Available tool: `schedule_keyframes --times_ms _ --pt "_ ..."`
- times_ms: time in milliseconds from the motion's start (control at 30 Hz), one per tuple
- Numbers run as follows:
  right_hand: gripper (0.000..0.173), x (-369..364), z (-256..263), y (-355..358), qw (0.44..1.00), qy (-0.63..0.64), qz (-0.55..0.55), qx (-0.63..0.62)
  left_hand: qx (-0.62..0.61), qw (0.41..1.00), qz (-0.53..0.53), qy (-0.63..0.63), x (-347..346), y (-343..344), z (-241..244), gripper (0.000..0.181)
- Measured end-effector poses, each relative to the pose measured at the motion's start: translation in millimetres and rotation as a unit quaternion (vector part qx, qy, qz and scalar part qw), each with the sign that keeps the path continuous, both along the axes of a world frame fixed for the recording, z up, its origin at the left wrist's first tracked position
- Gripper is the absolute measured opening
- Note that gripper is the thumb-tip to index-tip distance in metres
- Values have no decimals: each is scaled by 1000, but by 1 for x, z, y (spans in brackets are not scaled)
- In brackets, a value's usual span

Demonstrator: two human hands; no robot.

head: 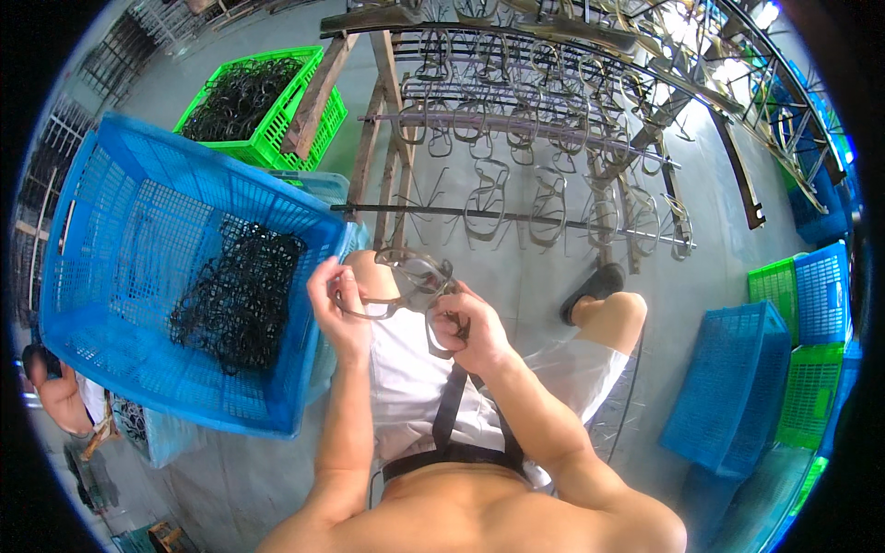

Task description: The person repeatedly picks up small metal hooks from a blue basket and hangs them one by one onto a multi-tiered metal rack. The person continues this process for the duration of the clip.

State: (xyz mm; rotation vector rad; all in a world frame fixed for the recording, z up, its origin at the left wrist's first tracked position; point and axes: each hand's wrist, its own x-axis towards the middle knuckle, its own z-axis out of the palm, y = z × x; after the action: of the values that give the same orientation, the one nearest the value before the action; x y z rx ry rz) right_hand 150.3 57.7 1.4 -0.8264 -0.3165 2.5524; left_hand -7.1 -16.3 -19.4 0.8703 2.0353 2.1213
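My left hand [340, 304] pinches the rim of a grey-brown eyeglass frame [379, 310] above my lap. The fingers of my right hand [473, 328] close around another part of a small cluster of eyeglass frames [422, 280]. These frames overlap, so I cannot tell how many there are or which one each finger grips. Just left of my left hand is a large blue plastic crate [193, 408], with a tangled heap of thin black pieces [238, 304] inside it. In front of me, several eyeglass frames [487, 200] hang on a horizontal rod [515, 217].
A wooden rack [366, 152] holds more rows of frames ahead. Behind the blue crate stands a green crate [304, 128] full of dark pieces [242, 97]. Blue crates [733, 387] and green crates [810, 394] stack at right. Another person [66, 397] is at far left.
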Motion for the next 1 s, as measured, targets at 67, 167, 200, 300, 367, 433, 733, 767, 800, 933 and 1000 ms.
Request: schedule_keyframes --times_ms 67,167,200,300,367,433,733,767,800,933,1000 --pt "14 9 -13 7 995 67 3 -77 -76 966 -87 233 -10 -9 4 19" --pt "11 9 4 16 995 22 -45 -88 -203 897 -319 231 -2 -14 20 20" --pt "18 11 -4 16 998 -5 -53 -35 -237 890 -370 126 9 -16 29 21" --pt "24 14 22 16 986 -90 13 141 -258 857 -446 -9 27 -20 22 25" --pt "36 10 34 12 964 -100 97 225 -259 850 -459 -14 30 -19 11 27" --pt "39 7 29 8 942 -91 159 282 -266 848 -458 4 30 -9 9 28" --pt "12 12 32 29 980 -78 171 65 -20 932 -166 -320 33 -19 -19 18" --pt "11 15 22 37 990 -73 121 -22 109 887 -147 -424 22 -17 -23 23" --pt "11 20 20 43 994 -83 71 29 152 882 -160 -416 13 -18 -18 27" --pt "20 6 32 36 919 -173 2 355 128 846 -256 -449 19 -20 16 42" --pt "34 -9 31 20 843 -187 21 504 153 810 -361 -436 24 -14 16 53"
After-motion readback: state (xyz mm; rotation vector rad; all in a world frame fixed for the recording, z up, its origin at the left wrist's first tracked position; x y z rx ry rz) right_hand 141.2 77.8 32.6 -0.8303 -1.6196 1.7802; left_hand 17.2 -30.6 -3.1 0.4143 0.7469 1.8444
